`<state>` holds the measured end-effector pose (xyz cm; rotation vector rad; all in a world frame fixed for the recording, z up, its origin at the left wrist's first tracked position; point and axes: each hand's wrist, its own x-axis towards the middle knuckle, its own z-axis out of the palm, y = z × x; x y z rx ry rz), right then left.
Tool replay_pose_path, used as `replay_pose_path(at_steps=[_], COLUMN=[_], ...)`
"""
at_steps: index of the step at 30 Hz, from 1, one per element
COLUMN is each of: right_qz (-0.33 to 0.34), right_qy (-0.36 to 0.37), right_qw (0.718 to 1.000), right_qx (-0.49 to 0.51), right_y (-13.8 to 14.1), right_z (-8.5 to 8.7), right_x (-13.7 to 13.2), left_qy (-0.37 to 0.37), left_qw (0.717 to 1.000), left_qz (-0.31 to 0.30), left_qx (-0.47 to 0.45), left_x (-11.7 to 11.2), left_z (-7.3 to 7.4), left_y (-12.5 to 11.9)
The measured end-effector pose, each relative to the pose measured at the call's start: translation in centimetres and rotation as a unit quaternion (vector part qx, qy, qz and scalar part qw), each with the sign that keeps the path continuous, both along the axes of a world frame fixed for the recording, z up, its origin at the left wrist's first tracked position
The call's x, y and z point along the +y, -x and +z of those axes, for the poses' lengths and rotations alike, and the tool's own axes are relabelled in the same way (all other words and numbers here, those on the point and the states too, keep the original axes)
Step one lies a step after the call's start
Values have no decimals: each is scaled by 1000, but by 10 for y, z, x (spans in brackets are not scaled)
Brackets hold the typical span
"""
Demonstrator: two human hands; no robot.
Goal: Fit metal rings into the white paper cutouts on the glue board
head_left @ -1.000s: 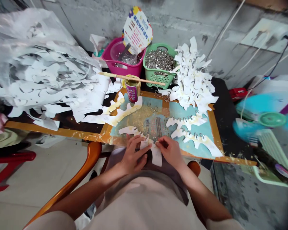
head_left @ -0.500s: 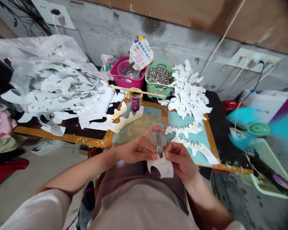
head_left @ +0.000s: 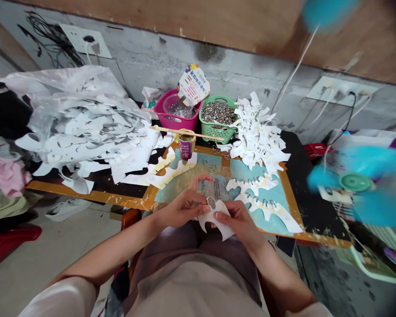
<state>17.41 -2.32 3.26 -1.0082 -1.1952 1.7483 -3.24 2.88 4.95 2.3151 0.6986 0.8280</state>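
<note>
My left hand [head_left: 184,207] and my right hand [head_left: 238,223] hold a white paper cut-out [head_left: 218,225] above my lap, just in front of the board's near edge. A small metal ring [head_left: 211,202] sits at the cut-out's upper edge, by my left fingertips. Its exact hold on the paper is hidden by my fingers. Other white cut-outs with rings along them [head_left: 255,185] lie on the teal-and-orange painted board [head_left: 224,169], just beyond my right hand. Several loose rings [head_left: 211,167] lie farther up the board.
A green basket of metal rings [head_left: 218,114] and a pink basket [head_left: 173,112] stand behind the board. A glue can [head_left: 187,147] holds a wooden stick. A plastic bag of cut-outs [head_left: 79,119] lies left; a spinning teal fan [head_left: 355,182] stands right.
My hands have lifted the cut-out from the board's near edge towards my lap and turned it, with the ring now at its upper edge. The view has tilted upward.
</note>
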Motion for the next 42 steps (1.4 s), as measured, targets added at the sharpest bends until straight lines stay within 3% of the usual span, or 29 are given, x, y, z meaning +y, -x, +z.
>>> replay_pose_path(at_steps=[9, 12, 18, 24, 28, 31, 34, 37, 40, 42], right_qz=[0, 3, 32, 31, 33, -10, -71, -103, -131, -179], right_qy=[-32, -24, -74, -49, -24, -30, -29, -68, -149, -226], right_qw=[997, 997, 995, 998, 997, 999, 991, 944, 843, 766], right_qx=[64, 70, -56, 37, 60, 2, -111, -305, -500, -574], right_y=[-5, -12, -9, 0, -4, -9, -15, -24, -34, -41], right_z=[-30, -23, 4, -18, -22, -17, -22, -37, -50, -52], right_x=[-8, 1, 11, -7, -6, 5, 13, 10, -1, -7], left_qy=[8, 36, 32, 87, 73, 55, 55, 31, -3, -32], left_qw=[999, 999, 999, 994, 995, 998, 996, 989, 992, 988], left_qz=[-29, -11, -10, -59, -71, -39, 49, 131, 123, 123], left_qx=[18, -20, -13, -38, -6, 8, -47, -57, 40, 88], left_x=[-6, 0, 1, -9, -5, 6, 13, 5, -10, -18], left_z=[-10, -7, -3, -14, -10, -8, -14, -31, -54, -68], left_y=[-2, -1, 0, 6, 5, 3, 6, 7, 1, -4])
